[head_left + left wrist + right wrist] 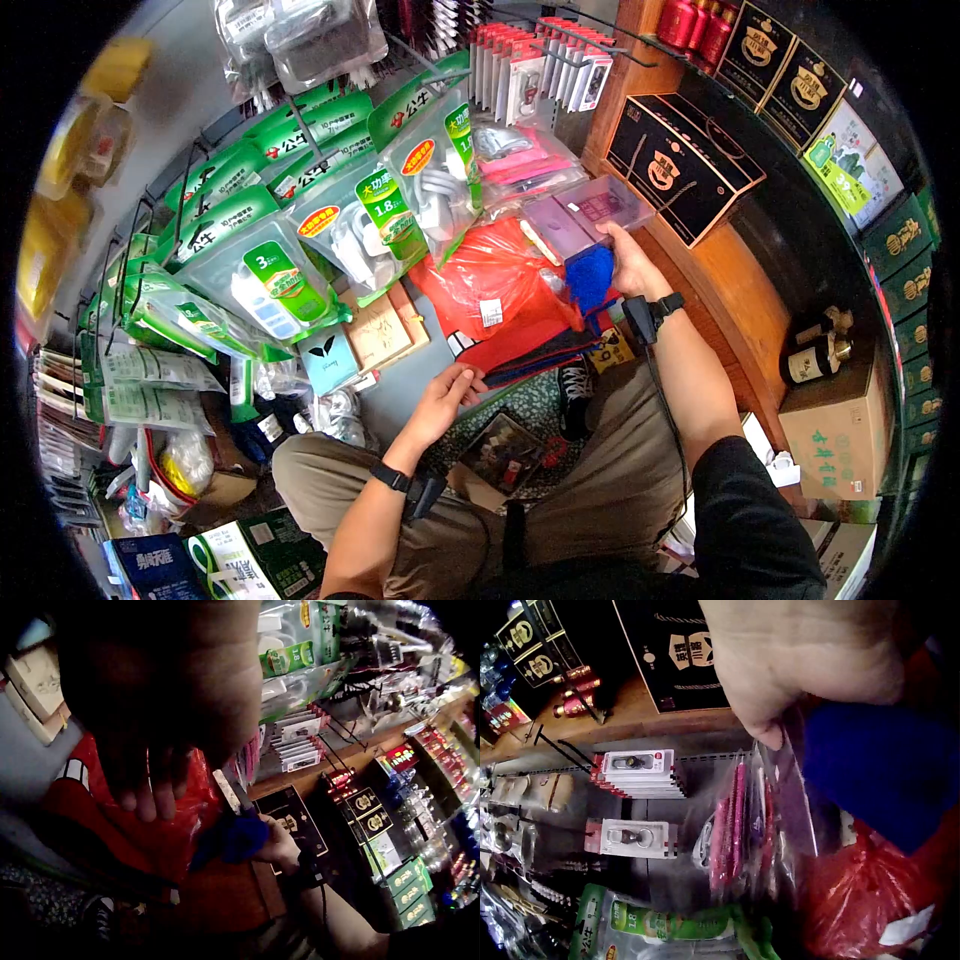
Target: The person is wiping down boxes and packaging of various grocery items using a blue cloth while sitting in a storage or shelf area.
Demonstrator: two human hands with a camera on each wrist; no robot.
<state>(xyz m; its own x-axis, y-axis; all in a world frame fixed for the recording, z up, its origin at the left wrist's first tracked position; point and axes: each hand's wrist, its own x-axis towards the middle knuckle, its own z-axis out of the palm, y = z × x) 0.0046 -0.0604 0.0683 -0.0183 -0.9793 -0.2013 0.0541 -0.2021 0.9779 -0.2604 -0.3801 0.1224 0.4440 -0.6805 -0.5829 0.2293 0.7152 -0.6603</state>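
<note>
A clear plastic package with purple contents lies at the far end of the grey surface; my right hand pinches its near edge. The thumb rests on the clear plastic in the right wrist view, while the other fingers are hidden. Blue cloth hangs beside that hand. Left of it sits a red plastic bag with a white label, on red and dark folded cloth. My left hand hovers by the near edge of this cloth, fingers loosely bent, holding nothing.
Green-topped packs hang at the left and centre, above small boxes. Red and white packs hang at the back. Black boxes stand on the wooden shelf at right. A shoe is below.
</note>
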